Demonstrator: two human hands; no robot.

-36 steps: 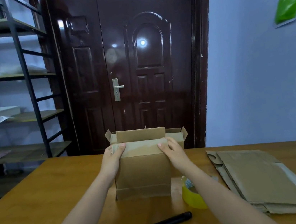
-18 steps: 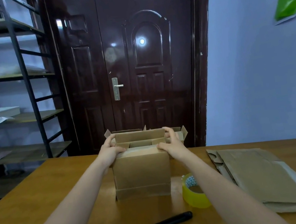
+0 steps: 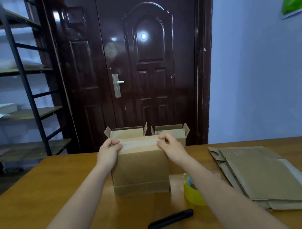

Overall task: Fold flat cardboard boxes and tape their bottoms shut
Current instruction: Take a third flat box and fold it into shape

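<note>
- A cardboard box stands upright on the wooden desk, its upper flaps folded down.
- The left hand grasps the box's top left edge, fingers curled over the flap.
- The right hand grasps the top right edge the same way.
- Two more boxes stand just behind, flaps open.
- A yellow tape roll sits near the box's right, a black cutter nearer the person.
- Flat cardboard sheets are stacked at right.
</note>
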